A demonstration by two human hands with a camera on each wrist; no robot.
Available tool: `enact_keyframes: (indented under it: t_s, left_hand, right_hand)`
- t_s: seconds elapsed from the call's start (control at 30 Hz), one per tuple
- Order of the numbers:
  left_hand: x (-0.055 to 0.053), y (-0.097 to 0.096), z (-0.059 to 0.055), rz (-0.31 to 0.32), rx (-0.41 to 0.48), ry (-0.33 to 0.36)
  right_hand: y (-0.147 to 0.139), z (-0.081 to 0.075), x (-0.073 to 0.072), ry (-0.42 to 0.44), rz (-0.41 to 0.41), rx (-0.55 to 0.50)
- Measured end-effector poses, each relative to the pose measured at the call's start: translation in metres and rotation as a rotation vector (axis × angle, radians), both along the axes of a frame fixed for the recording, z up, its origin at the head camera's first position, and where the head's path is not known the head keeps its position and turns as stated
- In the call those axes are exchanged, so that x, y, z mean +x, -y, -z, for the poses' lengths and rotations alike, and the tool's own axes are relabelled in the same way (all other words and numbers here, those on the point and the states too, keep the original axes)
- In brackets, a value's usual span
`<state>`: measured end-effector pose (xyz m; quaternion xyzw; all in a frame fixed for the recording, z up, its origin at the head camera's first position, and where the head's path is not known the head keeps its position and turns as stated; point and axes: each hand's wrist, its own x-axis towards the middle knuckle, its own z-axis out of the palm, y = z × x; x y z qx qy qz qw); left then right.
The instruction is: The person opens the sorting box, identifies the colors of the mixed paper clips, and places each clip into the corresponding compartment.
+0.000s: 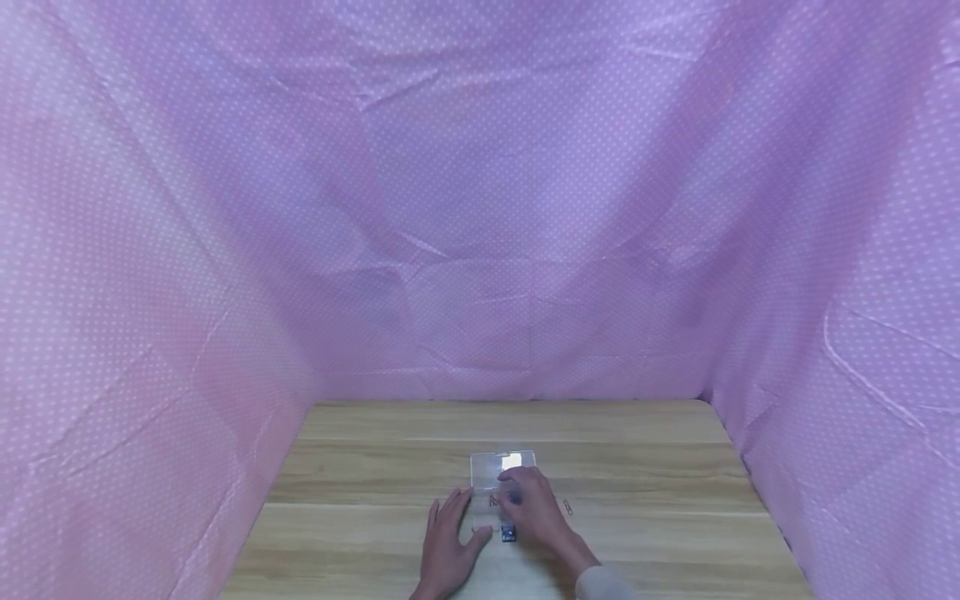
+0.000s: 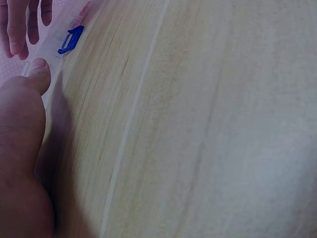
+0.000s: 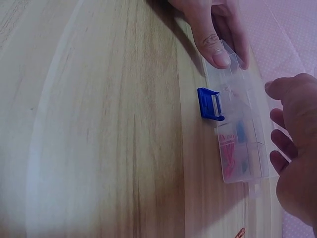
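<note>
A clear plastic compartment box (image 3: 237, 124) lies on the table with its lid (image 1: 486, 471) raised back and a blue latch (image 3: 210, 104) at its front. Pinkish-red paperclips (image 3: 228, 153) fill one compartment; something blue-green sits in the neighbouring ones. At the box's left end is my left hand (image 1: 447, 550), fingers extended along the side and thumb (image 3: 220, 58) on the front edge. My right hand (image 1: 534, 504) hovers above the compartments, fingers loosely bent and thumb apart from the index finger. Nothing shows between those fingers.
One reddish paperclip (image 1: 567, 507) lies on the wooden table (image 1: 360, 467) to the right of the box. Pink dotted cloth (image 1: 480, 325) hangs around the back and both sides of the table.
</note>
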<state>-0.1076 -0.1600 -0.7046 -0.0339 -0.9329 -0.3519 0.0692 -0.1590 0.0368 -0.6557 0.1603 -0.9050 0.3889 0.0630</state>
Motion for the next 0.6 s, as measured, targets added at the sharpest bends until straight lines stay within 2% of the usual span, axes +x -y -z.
enact_keyframes:
  t_s: [0.17,0.3,0.4,0.6]
  left_hand:
    - [-0.002,0.0,0.001,-0.001,0.009,0.025]
    - [-0.004,0.0,0.001,-0.009,0.023,0.01]
    - [-0.004,0.0,0.002,-0.008,0.021,-0.009]
    - [-0.004,0.001,0.003,0.011,0.007,-0.024]
  right_hand:
    - [0.0,0.001,-0.002,-0.076,0.007,0.022]
    - [-0.002,0.0,-0.002,-0.114,0.018,0.023]
    - [-0.006,-0.004,0.0,-0.098,0.022,0.01]
    - [-0.015,-0.011,0.01,0.022,0.037,0.037]
